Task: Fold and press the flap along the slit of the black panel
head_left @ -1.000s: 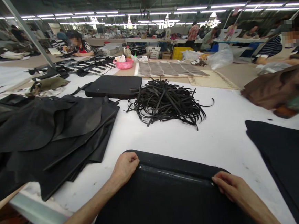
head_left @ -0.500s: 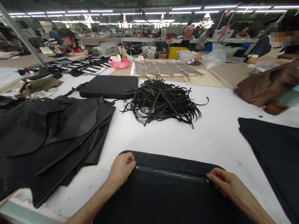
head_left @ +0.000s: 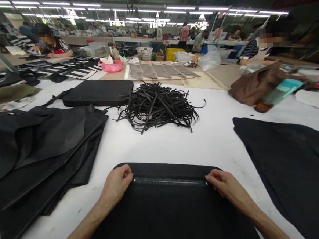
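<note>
A black padded panel [head_left: 169, 210] with rounded corners lies on the white table [head_left: 219, 144] right in front of me. My left hand [head_left: 116, 183] is closed, pinching the panel's far left corner. My right hand [head_left: 225, 186] is closed on the far right corner, fingers curled over the folded edge. A thin pale line runs along the edge between both hands.
Black fabric sheets [head_left: 40, 151] are stacked at left and another black sheet [head_left: 292, 160] lies at right. A heap of black strips [head_left: 158, 106] and a black pad [head_left: 98, 93] sit beyond. Brown fabric [head_left: 256, 84], a pink bowl [head_left: 110, 66] and seated people are farther back.
The view has swung to the right, so everything slid left in the picture. Both hands keep the same grip on the panel's far corners.
</note>
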Available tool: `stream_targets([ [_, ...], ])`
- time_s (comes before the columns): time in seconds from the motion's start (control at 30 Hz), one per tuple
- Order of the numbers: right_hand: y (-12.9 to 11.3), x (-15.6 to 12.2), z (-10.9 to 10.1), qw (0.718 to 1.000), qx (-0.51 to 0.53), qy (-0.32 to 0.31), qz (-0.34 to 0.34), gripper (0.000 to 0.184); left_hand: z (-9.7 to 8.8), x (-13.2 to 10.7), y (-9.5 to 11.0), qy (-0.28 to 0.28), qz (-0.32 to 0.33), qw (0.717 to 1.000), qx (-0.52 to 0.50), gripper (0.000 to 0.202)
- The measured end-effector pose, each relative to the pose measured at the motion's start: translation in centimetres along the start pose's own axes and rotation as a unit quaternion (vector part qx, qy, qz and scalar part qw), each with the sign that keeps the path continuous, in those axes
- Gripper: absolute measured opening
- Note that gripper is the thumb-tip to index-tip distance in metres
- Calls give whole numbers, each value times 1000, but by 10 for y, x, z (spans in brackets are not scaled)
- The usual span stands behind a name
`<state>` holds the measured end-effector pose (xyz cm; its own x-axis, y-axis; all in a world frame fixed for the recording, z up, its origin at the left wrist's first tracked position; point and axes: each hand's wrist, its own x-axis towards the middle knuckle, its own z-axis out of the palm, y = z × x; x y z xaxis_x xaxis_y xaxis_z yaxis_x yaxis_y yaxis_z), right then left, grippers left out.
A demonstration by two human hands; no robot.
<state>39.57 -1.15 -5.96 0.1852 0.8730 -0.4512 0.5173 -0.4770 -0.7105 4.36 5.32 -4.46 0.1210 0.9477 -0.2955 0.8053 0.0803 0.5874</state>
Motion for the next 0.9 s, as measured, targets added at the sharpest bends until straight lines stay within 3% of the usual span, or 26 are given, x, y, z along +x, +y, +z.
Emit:
stream_targets([
  [0.17,3,0,1,1000,-15,19,-4,27,2,-3,2,7,9,998,58,13],
  [0.33,-3,-3,2,996,-64,58,4,23,7,-13,12,7,10,968,253,21],
  [0.5,-8,-6,1,995,-75,61,26,19,20,-15,8,26,229,907,354,48],
  [0.57,-9,-8,1,995,-78,58,27,17,24,-14,3,17,269,888,374,48],
  [0.7,-13,-10,1,992,-100,75,19,17,27,-19,-1,28,273,860,431,51],
  [0.9,-19,-13,2,984,-146,104,5,15,29,-32,12,55,269,836,475,71],
])
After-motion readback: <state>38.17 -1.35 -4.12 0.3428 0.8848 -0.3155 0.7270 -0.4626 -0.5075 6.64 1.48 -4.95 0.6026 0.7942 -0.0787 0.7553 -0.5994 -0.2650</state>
